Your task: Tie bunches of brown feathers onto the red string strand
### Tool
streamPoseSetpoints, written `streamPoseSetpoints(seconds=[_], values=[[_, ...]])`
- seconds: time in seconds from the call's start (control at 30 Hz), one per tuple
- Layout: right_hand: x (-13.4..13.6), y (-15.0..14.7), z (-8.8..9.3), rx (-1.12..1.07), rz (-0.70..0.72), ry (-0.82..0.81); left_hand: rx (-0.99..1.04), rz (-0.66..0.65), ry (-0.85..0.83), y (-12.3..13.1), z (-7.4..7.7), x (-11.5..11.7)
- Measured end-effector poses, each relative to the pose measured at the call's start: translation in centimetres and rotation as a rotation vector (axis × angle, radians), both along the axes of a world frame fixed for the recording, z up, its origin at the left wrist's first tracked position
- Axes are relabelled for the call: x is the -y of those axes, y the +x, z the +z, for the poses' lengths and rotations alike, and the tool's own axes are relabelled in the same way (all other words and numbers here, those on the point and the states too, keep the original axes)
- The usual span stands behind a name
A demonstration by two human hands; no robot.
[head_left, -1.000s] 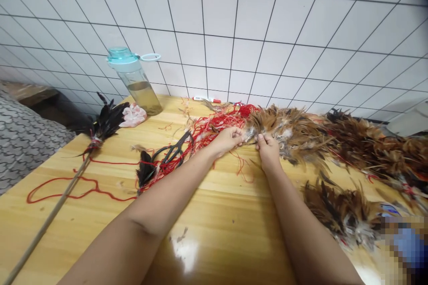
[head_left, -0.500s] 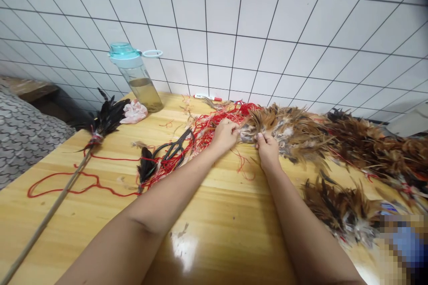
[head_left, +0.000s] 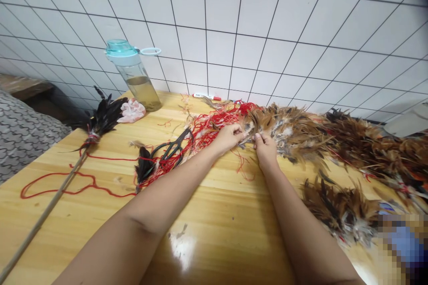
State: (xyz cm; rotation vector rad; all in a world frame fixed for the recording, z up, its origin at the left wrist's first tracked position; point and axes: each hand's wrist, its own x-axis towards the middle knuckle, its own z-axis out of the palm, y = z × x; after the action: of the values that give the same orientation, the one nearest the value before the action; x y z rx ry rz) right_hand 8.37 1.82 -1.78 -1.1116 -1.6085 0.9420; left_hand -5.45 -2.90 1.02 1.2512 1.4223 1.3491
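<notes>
My left hand [head_left: 230, 137] is closed in a pinch at the left end of a pile of brown feathers [head_left: 290, 131]. What its fingertips hold is too small to make out. Just to the right, my right hand [head_left: 266, 148] has thumb and forefinger pressed together on a brown feather [head_left: 253, 124]. A small gap separates the two hands. Tangled red string [head_left: 214, 120] lies behind and left of my left hand. Black-handled scissors [head_left: 172, 148] rest partly among the string, beside a small tuft of black feathers [head_left: 144, 164].
At the left lies a stick [head_left: 50, 209] tipped with black feathers [head_left: 105, 113]. A water bottle [head_left: 143, 84], crumpled pale tissue [head_left: 131, 110] and marker [head_left: 206, 96] are near the tiled wall. More brown feather bundles [head_left: 384, 151] and a smaller bunch [head_left: 341, 205] lie at the right.
My left hand has moved a little to the right, closer to my right hand. My right hand stays nearly in place, still pinching. The view has shifted slightly.
</notes>
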Motion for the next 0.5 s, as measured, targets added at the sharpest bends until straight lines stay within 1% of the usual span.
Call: streamPoseSetpoints(seconds=[0.2, 0.3, 0.4, 0.5], values=[[0.1, 0.1, 0.0, 0.173, -0.008, 0.149, -0.061, -0.026, -0.078, 0.6, 0.1, 0.2], [0.4, 0.1, 0.2, 0.287, -0.039, 0.214, -0.094, -0.028, -0.103, 0.8, 0.0, 0.2], [0.7, 0.1, 0.5, 0.398, -0.063, 0.24, -0.167, -0.045, -0.102, 0.9, 0.1, 0.3], [0.9, 0.1, 0.6, 0.46, -0.073, 0.244, -0.236, -0.078, -0.102, 1.2, 0.3, 0.4]])
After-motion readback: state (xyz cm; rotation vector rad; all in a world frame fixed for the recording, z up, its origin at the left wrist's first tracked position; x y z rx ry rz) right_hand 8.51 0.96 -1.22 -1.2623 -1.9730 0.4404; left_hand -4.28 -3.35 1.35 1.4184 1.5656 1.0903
